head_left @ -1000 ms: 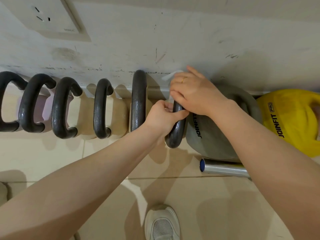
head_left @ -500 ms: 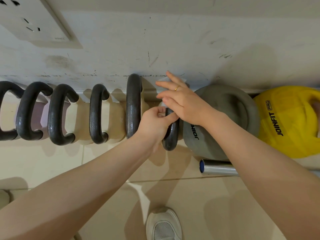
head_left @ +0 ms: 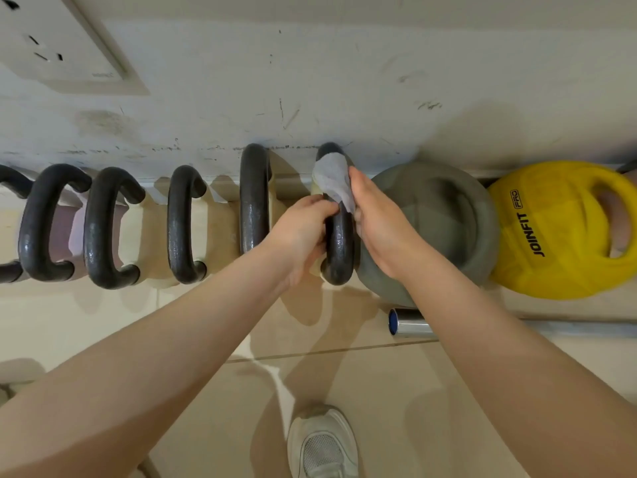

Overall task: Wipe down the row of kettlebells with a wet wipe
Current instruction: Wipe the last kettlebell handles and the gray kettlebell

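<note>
A row of kettlebells with dark iron handles (head_left: 254, 201) stands along the wall's foot. My left hand (head_left: 303, 232) grips the middle of the rightmost dark handle (head_left: 339, 250). My right hand (head_left: 375, 222) pinches a white wet wipe (head_left: 332, 179) that is draped over the upper part of that same handle. The palm of the right hand is turned toward the handle. Right of it sit a grey kettlebell (head_left: 448, 215) and a yellow kettlebell (head_left: 558, 232) marked JOINFIT.
A chrome bar with a blue end cap (head_left: 410, 327) lies on the tiled floor below the grey kettlebell. My white shoe (head_left: 322, 443) is at the bottom. A wall socket (head_left: 58, 46) sits at top left on the scuffed wall.
My right hand has turned and slid to the handle's right side, uncovering the wipe, which now lies over the handle's top. The left hand kept its grip on the handle.
</note>
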`<state>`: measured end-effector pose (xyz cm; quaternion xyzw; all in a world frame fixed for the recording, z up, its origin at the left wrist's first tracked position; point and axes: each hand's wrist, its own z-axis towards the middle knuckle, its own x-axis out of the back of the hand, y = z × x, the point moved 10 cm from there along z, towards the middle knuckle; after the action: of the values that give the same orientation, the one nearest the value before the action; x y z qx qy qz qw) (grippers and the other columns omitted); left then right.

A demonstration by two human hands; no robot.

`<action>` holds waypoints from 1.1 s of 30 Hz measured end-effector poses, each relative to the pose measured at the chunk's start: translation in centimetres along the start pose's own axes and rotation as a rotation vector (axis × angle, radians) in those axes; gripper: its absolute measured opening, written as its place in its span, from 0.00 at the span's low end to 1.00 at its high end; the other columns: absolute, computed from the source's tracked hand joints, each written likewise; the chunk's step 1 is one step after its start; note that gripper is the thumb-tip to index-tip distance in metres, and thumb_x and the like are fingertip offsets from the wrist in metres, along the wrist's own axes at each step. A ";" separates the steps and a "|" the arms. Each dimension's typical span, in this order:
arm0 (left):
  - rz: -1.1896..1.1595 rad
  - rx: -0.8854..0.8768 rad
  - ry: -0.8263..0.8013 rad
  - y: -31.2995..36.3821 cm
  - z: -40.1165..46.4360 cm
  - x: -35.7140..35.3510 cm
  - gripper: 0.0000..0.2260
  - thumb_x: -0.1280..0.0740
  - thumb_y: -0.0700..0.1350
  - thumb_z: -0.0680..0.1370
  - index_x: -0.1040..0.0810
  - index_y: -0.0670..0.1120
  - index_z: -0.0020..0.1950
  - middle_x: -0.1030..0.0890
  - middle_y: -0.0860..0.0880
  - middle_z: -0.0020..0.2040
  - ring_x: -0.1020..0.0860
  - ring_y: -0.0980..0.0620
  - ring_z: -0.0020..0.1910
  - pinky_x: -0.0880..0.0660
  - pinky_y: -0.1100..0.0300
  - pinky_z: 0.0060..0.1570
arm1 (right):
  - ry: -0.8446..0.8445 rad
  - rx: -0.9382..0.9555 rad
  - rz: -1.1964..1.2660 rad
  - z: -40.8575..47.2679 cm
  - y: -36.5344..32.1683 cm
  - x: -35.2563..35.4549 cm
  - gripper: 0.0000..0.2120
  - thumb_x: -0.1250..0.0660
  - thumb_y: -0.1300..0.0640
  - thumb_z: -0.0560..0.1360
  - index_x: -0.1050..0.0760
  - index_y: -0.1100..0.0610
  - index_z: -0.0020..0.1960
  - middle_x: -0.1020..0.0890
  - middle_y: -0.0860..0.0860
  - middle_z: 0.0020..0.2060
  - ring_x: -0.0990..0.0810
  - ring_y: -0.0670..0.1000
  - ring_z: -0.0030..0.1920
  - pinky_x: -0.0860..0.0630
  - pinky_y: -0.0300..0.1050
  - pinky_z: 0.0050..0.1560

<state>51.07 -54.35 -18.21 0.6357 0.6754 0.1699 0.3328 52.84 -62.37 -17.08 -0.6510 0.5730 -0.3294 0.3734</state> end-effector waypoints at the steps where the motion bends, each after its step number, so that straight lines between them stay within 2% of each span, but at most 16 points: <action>1: -0.055 0.032 0.006 -0.2 -0.1 -0.2 0.11 0.39 0.45 0.79 0.25 0.44 0.59 0.20 0.44 0.54 0.21 0.47 0.54 0.24 0.55 0.55 | 0.023 0.012 0.011 0.2 -0.2 0.1 0.29 0.47 0.38 0.76 0.41 0.49 0.74 0.32 0.48 0.71 0.33 0.46 0.69 0.39 0.49 0.72; 3: -0.133 0.062 0.041 -0.6 -0.2 0.2 0.14 0.40 0.51 0.79 0.25 0.46 0.61 0.21 0.46 0.57 0.23 0.50 0.58 0.27 0.57 0.59 | 0.077 0.071 -0.048 0.0 -0.5 -0.2 0.24 0.50 0.45 0.81 0.46 0.47 0.75 0.37 0.48 0.73 0.37 0.47 0.72 0.43 0.46 0.73; 5: -0.138 0.079 0.057 -1.0 0.1 0.9 0.22 0.40 0.57 0.78 0.29 0.48 0.68 0.25 0.47 0.67 0.28 0.51 0.66 0.34 0.55 0.69 | 0.124 0.160 -0.191 -1.5 -0.7 -0.8 0.23 0.52 0.52 0.82 0.52 0.48 0.76 0.45 0.46 0.76 0.45 0.43 0.73 0.48 0.38 0.73; 8: -0.134 0.102 0.055 -1.1 0.4 1.6 0.28 0.46 0.61 0.78 0.36 0.47 0.73 0.33 0.47 0.73 0.33 0.48 0.71 0.41 0.51 0.73 | 0.118 0.321 -0.422 -4.7 0.2 -1.6 0.23 0.51 0.55 0.82 0.52 0.50 0.76 0.52 0.46 0.77 0.51 0.35 0.71 0.50 0.23 0.66; 10: -0.155 0.128 0.018 -1.2 0.7 1.3 0.30 0.48 0.64 0.77 0.39 0.48 0.75 0.35 0.46 0.75 0.35 0.47 0.72 0.41 0.49 0.73 | 0.148 0.422 -0.728 -5.4 0.8 -2.0 0.22 0.51 0.53 0.82 0.46 0.52 0.75 0.52 0.49 0.77 0.50 0.40 0.73 0.47 0.29 0.68; 13: -0.131 0.136 -0.037 -0.8 0.2 0.5 0.31 0.49 0.66 0.76 0.33 0.47 0.71 0.30 0.47 0.71 0.31 0.50 0.69 0.38 0.51 0.71 | 0.216 0.637 -1.253 -5.0 -0.6 -3.5 0.21 0.49 0.51 0.79 0.26 0.58 0.64 0.37 0.54 0.73 0.42 0.55 0.74 0.46 0.49 0.73; 16: -0.097 0.096 0.012 0.1 -0.5 1.0 0.29 0.50 0.64 0.78 0.32 0.45 0.71 0.31 0.47 0.72 0.32 0.50 0.70 0.40 0.53 0.72 | 0.210 0.775 -1.577 -4.3 -0.9 -5.1 0.14 0.39 0.53 0.75 0.17 0.59 0.47 0.23 0.56 0.64 0.34 0.59 0.70 0.46 0.53 0.71; 19: -0.061 0.066 0.028 0.8 -1.4 1.4 0.30 0.51 0.61 0.80 0.39 0.42 0.74 0.36 0.45 0.75 0.38 0.48 0.74 0.42 0.56 0.69 | 0.158 0.860 -1.762 -6.2 1.7 -6.5 0.12 0.37 0.52 0.75 0.17 0.56 0.45 0.18 0.55 0.56 0.29 0.56 0.67 0.46 0.53 0.71; 22: -0.045 0.075 -0.021 0.3 -1.4 1.4 0.29 0.52 0.60 0.80 0.37 0.41 0.73 0.28 0.50 0.66 0.33 0.51 0.68 0.40 0.60 0.59 | 0.247 0.929 -1.564 -7.8 2.3 -5.9 0.08 0.37 0.55 0.76 0.21 0.57 0.44 0.19 0.54 0.58 0.28 0.53 0.66 0.40 0.49 0.70; 23: -0.044 0.077 -0.023 0.0 -1.1 1.5 0.29 0.51 0.60 0.80 0.35 0.42 0.72 0.31 0.50 0.67 0.31 0.51 0.64 0.38 0.60 0.58 | 0.304 0.901 -1.451 -7.8 1.9 -5.2 0.05 0.36 0.58 0.76 0.24 0.58 0.48 0.21 0.54 0.61 0.31 0.53 0.67 0.38 0.49 0.70; 24: -0.040 0.087 -0.023 -0.3 -0.9 1.7 0.28 0.50 0.61 0.80 0.34 0.43 0.71 0.26 0.49 0.61 0.31 0.51 0.63 0.37 0.60 0.59 | 0.357 0.832 -1.314 -7.4 1.3 -4.3 0.08 0.36 0.60 0.75 0.26 0.58 0.53 0.25 0.55 0.65 0.34 0.53 0.69 0.37 0.48 0.69; 25: -0.028 0.091 -0.022 -0.7 -0.7 1.9 0.28 0.50 0.61 0.79 0.33 0.43 0.69 0.29 0.48 0.58 0.31 0.51 0.65 0.36 0.59 0.62 | 0.373 0.729 -1.153 -6.7 0.9 -3.5 0.14 0.37 0.62 0.75 0.29 0.59 0.61 0.31 0.56 0.70 0.37 0.53 0.71 0.37 0.46 0.70; 26: -0.021 0.094 -0.022 -1.0 -0.5 2.0 0.30 0.49 0.61 0.79 0.35 0.40 0.71 0.31 0.46 0.70 0.33 0.50 0.69 0.37 0.58 0.66 | 0.361 0.604 -0.980 -6.0 0.4 -2.8 0.21 0.38 0.62 0.76 0.35 0.59 0.68 0.39 0.55 0.74 0.41 0.52 0.73 0.40 0.42 0.71; 28: -0.012 0.094 -0.021 -1.4 -0.4 2.1 0.31 0.49 0.60 0.80 0.38 0.39 0.73 0.34 0.45 0.73 0.36 0.49 0.72 0.38 0.58 0.68 | 0.294 0.349 -0.649 -4.6 0.1 -2.3 0.29 0.42 0.62 0.79 0.51 0.59 0.76 0.49 0.53 0.76 0.46 0.48 0.74 0.45 0.34 0.69; 30: 0.010 0.088 -0.018 -1.5 -0.3 2.0 0.27 0.49 0.59 0.80 0.31 0.39 0.68 0.25 0.46 0.64 0.30 0.50 0.67 0.36 0.59 0.62 | 0.300 0.146 -0.454 -3.0 0.5 -1.4 0.30 0.43 0.59 0.79 0.54 0.57 0.76 0.43 0.53 0.75 0.39 0.51 0.72 0.39 0.37 0.65; 33: 0.068 0.078 0.022 -1.2 0.2 2.3 0.27 0.50 0.59 0.80 0.29 0.40 0.65 0.24 0.51 0.46 0.26 0.56 0.49 0.36 0.60 0.58 | 0.325 -0.078 -0.192 -1.1 0.9 0.2 0.22 0.43 0.50 0.79 0.37 0.60 0.69 0.24 0.54 0.58 0.24 0.54 0.57 0.29 0.44 0.53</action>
<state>50.37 -52.29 -19.65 0.6689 0.6632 0.1615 0.2945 51.43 -62.71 -17.29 -0.6548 0.5734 -0.4419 0.2174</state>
